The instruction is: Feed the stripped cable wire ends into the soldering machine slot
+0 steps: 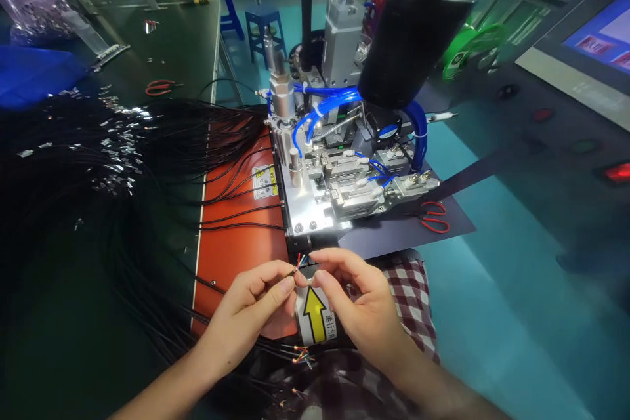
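My left hand [263, 295] is closed, pinching the end of a black cable between thumb and index finger. Thin coloured wires [300, 262], among them red, green and blue, fan out from the stripped end. Just to the right, my right hand [359, 295] has its thumb and index fingertips apart, the index tip close to the wire ends. Whether it touches them is not clear. Below both hands, more stripped cable ends [302, 356] with bare coloured wires lie near my lap. A yellow arrow label [315, 318] shows between my hands.
A metal machine [339, 177] with blue air tubes stands ahead on an orange surface [241, 200]. Black cables [162, 118] with shiny metal ends cover the left bench. Red-handled pliers [436, 216] lie right of the machine, another red-handled pair [162, 86] on the bench. A screen [600, 39] stands right.
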Demonstrator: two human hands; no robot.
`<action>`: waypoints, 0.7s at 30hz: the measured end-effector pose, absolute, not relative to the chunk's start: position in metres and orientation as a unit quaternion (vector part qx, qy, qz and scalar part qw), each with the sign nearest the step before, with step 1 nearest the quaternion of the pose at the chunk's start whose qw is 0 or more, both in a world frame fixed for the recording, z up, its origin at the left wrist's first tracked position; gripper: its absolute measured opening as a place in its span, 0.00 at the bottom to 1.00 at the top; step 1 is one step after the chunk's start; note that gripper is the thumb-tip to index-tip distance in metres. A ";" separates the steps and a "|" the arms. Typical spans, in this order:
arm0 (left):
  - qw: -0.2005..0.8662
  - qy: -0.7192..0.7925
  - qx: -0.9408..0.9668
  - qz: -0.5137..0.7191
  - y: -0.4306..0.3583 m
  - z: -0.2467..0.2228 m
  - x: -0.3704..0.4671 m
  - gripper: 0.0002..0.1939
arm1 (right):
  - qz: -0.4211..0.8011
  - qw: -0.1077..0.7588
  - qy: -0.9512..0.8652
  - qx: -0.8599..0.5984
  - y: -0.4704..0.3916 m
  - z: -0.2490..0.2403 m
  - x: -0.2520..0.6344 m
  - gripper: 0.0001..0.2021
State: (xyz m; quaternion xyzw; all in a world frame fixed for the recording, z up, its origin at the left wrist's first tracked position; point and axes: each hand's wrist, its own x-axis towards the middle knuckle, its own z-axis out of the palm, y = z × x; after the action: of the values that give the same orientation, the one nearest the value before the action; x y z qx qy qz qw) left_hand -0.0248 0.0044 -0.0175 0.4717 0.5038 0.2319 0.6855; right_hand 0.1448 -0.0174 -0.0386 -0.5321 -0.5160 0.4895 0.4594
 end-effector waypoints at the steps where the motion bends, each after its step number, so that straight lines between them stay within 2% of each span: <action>1: 0.672 0.509 0.484 0.234 0.004 -0.018 -0.025 0.13 | 0.494 0.460 -0.509 -0.534 -0.017 -0.038 0.145 0.08; 6: 0.615 0.511 0.545 0.253 0.003 -0.018 -0.024 0.12 | 0.528 0.453 -0.486 -0.528 -0.017 -0.035 0.146 0.06; 14: 0.603 0.510 0.547 0.278 0.002 -0.018 -0.021 0.07 | 0.581 0.442 -0.450 -0.514 -0.014 -0.035 0.145 0.06; 21: 0.570 0.517 0.578 0.270 0.001 -0.018 -0.022 0.07 | 0.547 0.443 -0.487 -0.517 -0.012 -0.035 0.142 0.05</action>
State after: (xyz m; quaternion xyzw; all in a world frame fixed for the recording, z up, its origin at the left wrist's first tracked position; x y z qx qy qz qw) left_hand -0.0217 0.0014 -0.0176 0.5778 0.5172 0.2704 0.5705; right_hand 0.1423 -0.0121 -0.0355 -0.5174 -0.4873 0.5469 0.4425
